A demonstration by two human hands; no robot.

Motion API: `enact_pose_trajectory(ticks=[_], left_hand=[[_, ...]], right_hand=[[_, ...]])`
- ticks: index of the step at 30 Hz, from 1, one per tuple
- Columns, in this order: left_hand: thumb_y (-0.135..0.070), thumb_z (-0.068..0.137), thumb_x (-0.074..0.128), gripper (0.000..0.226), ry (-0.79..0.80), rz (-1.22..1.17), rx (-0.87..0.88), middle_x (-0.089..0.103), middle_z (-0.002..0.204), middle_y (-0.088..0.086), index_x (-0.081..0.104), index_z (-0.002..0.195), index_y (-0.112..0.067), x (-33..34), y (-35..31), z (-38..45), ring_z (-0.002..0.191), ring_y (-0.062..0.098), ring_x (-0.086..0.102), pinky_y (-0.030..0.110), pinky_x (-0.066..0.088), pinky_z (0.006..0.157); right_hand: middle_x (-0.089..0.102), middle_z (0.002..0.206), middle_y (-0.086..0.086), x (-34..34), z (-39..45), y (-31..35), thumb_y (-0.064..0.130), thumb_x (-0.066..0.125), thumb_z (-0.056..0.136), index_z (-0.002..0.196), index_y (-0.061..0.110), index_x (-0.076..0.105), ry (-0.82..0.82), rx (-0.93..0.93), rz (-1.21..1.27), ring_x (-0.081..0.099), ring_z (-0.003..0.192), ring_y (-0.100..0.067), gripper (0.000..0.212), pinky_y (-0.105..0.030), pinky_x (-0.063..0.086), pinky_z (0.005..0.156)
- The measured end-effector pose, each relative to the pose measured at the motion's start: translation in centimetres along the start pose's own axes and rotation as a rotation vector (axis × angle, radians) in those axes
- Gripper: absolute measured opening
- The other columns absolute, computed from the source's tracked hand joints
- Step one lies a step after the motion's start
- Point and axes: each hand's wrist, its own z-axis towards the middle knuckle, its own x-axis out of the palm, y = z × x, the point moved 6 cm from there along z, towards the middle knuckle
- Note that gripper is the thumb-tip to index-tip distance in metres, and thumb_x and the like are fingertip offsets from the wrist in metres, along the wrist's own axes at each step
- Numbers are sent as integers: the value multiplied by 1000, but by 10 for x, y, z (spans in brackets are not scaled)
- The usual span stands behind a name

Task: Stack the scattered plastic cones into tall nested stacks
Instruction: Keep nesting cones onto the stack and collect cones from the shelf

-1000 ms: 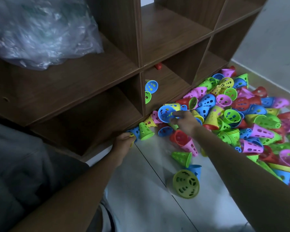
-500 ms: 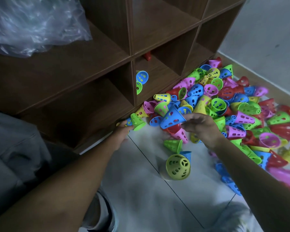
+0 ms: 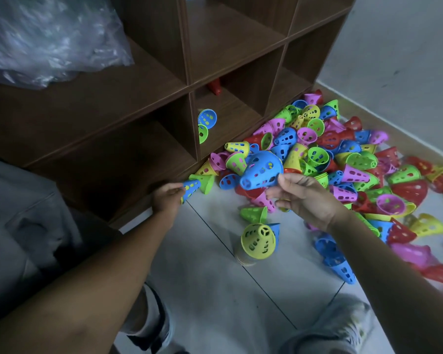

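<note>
A blue cone (image 3: 261,172) is pinched at its narrow end in the grip of the right hand (image 3: 304,198), held above the tiled floor (image 3: 215,290) at the near edge of the heaped cones (image 3: 343,159). The left hand (image 3: 165,198) clamps its fingers on a smaller blue cone (image 3: 191,188), which touches a green cone (image 3: 205,182) beside the shelf's base. A yellow-green cone (image 3: 257,241) lies nearer on the floor. The wooden shelf unit (image 3: 138,98) carries a clear plastic bag (image 3: 49,37).
</note>
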Motion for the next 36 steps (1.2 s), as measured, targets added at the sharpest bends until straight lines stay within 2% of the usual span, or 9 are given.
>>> enact_pose_trajectory(ticks=[4,11,15,20,23,26,29,32,36], left_hand=[[-3,90,66,21,53,-26,-12,68,84,11,69,110,4,-3,-6,-9,68,15,57,17,47,56],[-7,94,62,11,390,-373,-176,71,95,4,63,103,-13,21,-33,-43,80,11,72,24,57,73],[-5,96,57,17,567,-459,-256,75,92,-2,59,106,-19,40,-50,-65,80,11,74,25,59,70],[-14,77,71,34,806,-482,-292,75,99,-2,68,111,-17,57,-68,-93,91,11,71,25,56,83],[-19,53,90,37,927,-489,-288,77,93,0,80,89,-17,63,-75,-105,84,9,73,23,60,73],[-22,40,101,51,1012,-455,-290,76,91,0,81,87,-17,66,-77,-112,81,9,73,22,59,68],[-18,48,98,46,1086,-404,-312,76,91,1,80,90,-16,69,-78,-122,80,10,73,22,60,67],[-12,64,79,21,1086,-319,-333,76,87,0,81,84,-18,70,-77,-131,77,9,73,21,59,65],[-12,71,72,27,1176,-231,-357,75,94,4,78,97,-15,75,-75,-142,82,13,73,23,60,69]], right_hand=[[74,78,-12,6,-11,7,38,66,80,80,12,77,63,22,69,70,69,-17,29,-24,56,67],[70,81,-11,13,-33,-7,45,76,81,89,6,68,306,211,17,65,70,-18,41,-27,56,71],[69,82,-10,12,-44,-24,48,77,80,87,10,69,358,310,-72,63,71,-19,40,-27,54,71],[69,77,-8,3,-50,-45,39,73,86,81,9,67,304,408,-212,64,65,-17,31,-25,51,64],[69,76,-7,-2,-51,-53,43,71,85,82,6,64,294,460,-310,64,67,-17,37,-24,47,64],[71,76,-6,-5,-51,-56,43,66,89,83,3,64,284,485,-384,65,70,-17,40,-24,45,65],[73,79,-8,-9,-50,-57,42,58,94,84,2,66,224,505,-445,66,71,-18,42,-23,46,64],[76,83,-7,-14,-45,-53,43,57,96,89,4,70,131,491,-550,69,72,-16,41,-24,48,67],[77,88,-2,-20,-43,-50,45,62,93,101,8,72,71,485,-730,73,75,-13,39,-29,51,76]])
